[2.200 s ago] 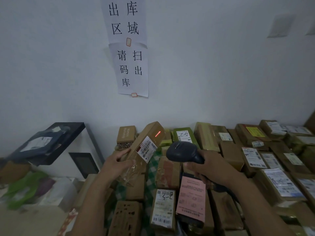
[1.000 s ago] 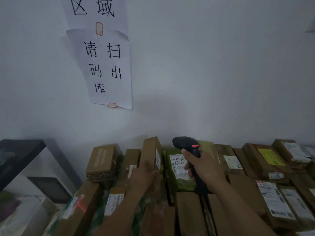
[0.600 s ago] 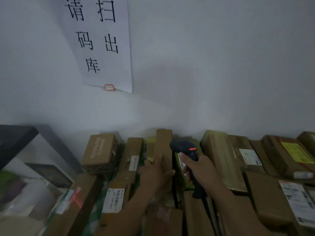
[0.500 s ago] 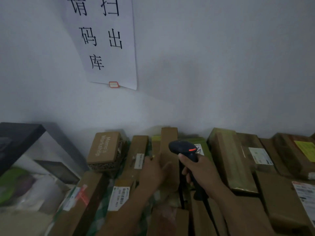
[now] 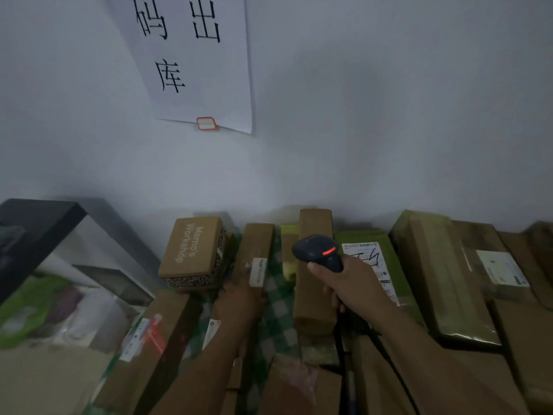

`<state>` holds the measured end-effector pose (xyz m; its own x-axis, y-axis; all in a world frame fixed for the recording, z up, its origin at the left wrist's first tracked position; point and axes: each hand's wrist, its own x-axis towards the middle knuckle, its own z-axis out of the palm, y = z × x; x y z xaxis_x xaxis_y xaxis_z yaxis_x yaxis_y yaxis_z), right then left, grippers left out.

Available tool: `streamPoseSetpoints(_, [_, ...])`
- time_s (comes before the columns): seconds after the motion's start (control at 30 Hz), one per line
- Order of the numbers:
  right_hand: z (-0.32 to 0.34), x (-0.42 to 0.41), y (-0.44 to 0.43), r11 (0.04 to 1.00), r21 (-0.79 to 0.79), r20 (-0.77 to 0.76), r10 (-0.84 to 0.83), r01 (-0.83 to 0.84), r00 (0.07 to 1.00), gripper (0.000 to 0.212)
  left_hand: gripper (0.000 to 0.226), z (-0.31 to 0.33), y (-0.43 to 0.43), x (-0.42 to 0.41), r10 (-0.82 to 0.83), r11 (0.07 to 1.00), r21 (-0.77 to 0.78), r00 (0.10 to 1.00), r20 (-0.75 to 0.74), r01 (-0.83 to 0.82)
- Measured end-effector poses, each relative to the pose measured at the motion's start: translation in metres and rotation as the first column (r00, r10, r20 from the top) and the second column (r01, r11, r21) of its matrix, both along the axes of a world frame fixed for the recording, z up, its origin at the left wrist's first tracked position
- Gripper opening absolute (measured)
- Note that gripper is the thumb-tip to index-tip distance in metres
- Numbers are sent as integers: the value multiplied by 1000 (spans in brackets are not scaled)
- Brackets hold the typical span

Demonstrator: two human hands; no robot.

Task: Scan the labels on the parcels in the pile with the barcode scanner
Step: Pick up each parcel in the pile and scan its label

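Note:
My right hand [image 5: 356, 287] grips a dark barcode scanner [image 5: 318, 253] with a red light on its head, held above the parcels near the wall. My left hand [image 5: 241, 298] rests on a long brown parcel [image 5: 257, 256] with a white label on its side; its fingers are hidden against the box. Just right of it a tall brown box [image 5: 314, 283] stands on edge. Behind the scanner lies a green parcel [image 5: 371, 265] with a white label marked in pen.
A "Momo's Workshop" box [image 5: 194, 250] sits at the back left. More brown parcels [image 5: 443, 280] fill the right side against the white wall. A black-framed stand [image 5: 45, 229] and bags are at the left. A paper sign [image 5: 194, 55] hangs above. Green checked cloth [image 5: 278, 307] lies underneath.
My left hand has left the tall brown box, now standing in the row, and moved left onto the neighbouring long parcel. The scanner hand has stayed nearly still.

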<state>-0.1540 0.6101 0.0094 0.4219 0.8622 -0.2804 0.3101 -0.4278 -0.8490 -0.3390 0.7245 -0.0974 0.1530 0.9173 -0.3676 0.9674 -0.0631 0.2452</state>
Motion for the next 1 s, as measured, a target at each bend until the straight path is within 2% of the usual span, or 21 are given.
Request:
streamPoseSetpoints(0.13, [-1,1,-3,1000,-13,9,11,-11,1000,33,73,0,0,-3,42,999,28,995,92,-45])
streamPoseSetpoints(0.27, [9,-4,-6,1000,11,4,21,-21,1000,33,79,10,-7,-7,71,985,140,974,216,-102])
streamPoseSetpoints(0.47, [42,-14,-27,998,59,-23,13,-12,1000,27,75,54,-30,-4,39,937,291,888,457,-191])
streamPoseSetpoints(0.6, [71,-18,-56,994,112,-107,3,9,994,25,65,99,-59,-9,-58,925,323,764,642,-201])
streamPoseSetpoints(0.73, [104,-24,-91,964,230,-212,-83,132,974,21,57,151,-102,-31,-10,973,133,537,844,-191])
streamPoseSetpoints(0.87, [133,-33,-132,913,270,-416,-175,305,892,18,27,188,-147,-56,40,995,-6,349,936,-98])
streamPoseSetpoints(0.93, [143,-44,-154,884,270,-569,-173,381,804,27,22,201,-167,-64,26,998,-8,315,949,-58])
streamPoseSetpoints(1.0, [149,-57,-175,877,271,-651,-137,397,746,27,35,213,-184,-70,-73,997,72,362,929,18])
